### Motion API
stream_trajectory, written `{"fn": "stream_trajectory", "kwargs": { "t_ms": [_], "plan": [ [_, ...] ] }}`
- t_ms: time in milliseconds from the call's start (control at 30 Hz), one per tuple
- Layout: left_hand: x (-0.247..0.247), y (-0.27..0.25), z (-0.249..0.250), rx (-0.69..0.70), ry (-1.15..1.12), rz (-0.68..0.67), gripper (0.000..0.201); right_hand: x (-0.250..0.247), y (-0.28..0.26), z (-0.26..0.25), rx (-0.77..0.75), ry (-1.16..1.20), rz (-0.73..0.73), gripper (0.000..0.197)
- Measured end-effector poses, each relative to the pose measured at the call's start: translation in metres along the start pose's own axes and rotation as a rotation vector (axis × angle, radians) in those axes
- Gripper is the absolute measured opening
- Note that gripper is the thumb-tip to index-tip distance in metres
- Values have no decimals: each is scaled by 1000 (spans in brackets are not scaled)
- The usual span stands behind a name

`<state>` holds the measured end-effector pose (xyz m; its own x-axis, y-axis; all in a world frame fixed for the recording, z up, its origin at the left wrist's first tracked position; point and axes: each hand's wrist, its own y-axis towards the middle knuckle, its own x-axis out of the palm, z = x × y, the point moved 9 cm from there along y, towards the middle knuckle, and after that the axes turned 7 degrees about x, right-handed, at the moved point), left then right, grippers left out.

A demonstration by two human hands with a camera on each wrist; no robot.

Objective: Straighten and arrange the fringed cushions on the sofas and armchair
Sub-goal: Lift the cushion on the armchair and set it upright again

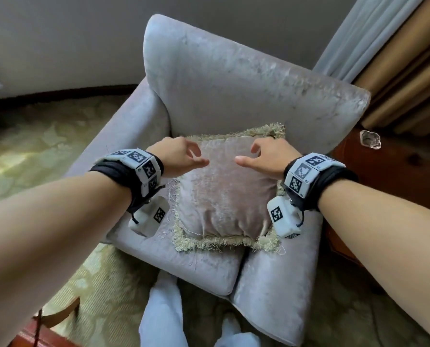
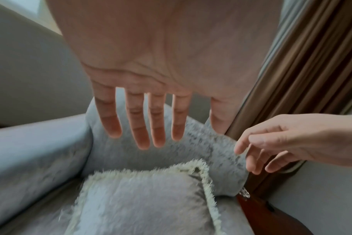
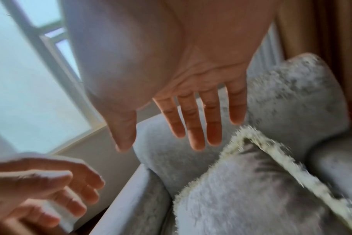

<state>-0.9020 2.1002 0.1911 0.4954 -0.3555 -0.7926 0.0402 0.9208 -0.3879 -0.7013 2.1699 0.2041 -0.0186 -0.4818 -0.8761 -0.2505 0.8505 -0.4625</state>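
Note:
A mauve velvet cushion (image 1: 224,194) with a pale fringe lies flat on the seat of a grey-lilac velvet armchair (image 1: 234,78). Both my hands hover just above the cushion's far half and hold nothing. My left hand (image 1: 183,154) is over its upper left part, fingers relaxed and spread. Over the upper right corner is my right hand (image 1: 261,154), fingers likewise loose. In the left wrist view my left hand (image 2: 147,127) hangs with straight fingers above the cushion (image 2: 143,198). In the right wrist view my right hand (image 3: 193,125) shows the same above the cushion (image 3: 251,198).
A dark wooden side table (image 1: 396,166) with a glass object (image 1: 370,139) stands right of the armchair. Brown and grey curtains (image 1: 396,58) hang behind it. Patterned pale carpet (image 1: 33,151) lies to the left. My white-trousered legs (image 1: 163,316) stand at the seat's front.

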Motion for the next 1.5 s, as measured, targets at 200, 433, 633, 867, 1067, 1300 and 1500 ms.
{"fn": "stream_trajectory", "kwargs": {
  "t_ms": [200, 433, 633, 867, 1067, 1300, 1500],
  "plan": [
    [65, 93, -103, -115, -202, -55, 52, 72, 88, 24, 276, 202, 18, 86],
    [178, 154, -179, -352, -649, 4, 63, 151, 135, 81, 593, 383, 120, 87],
    [265, 200, -238, -684, -1037, 148, 67, 213, 167, 128, 779, 475, 279, 99],
    [301, 239, -257, -686, -1012, 275, 102, 236, 190, 155, 881, 573, 447, 110],
    [325, 246, -257, -711, -1060, 192, 105, 241, 198, 158, 894, 626, 428, 106],
    [290, 208, -259, -642, -1191, 402, 72, 225, 172, 139, 804, 809, 593, 80],
    [199, 190, -267, -473, -1159, 632, 71, 187, 158, 98, 606, 1034, 724, 72]
  ]
}}
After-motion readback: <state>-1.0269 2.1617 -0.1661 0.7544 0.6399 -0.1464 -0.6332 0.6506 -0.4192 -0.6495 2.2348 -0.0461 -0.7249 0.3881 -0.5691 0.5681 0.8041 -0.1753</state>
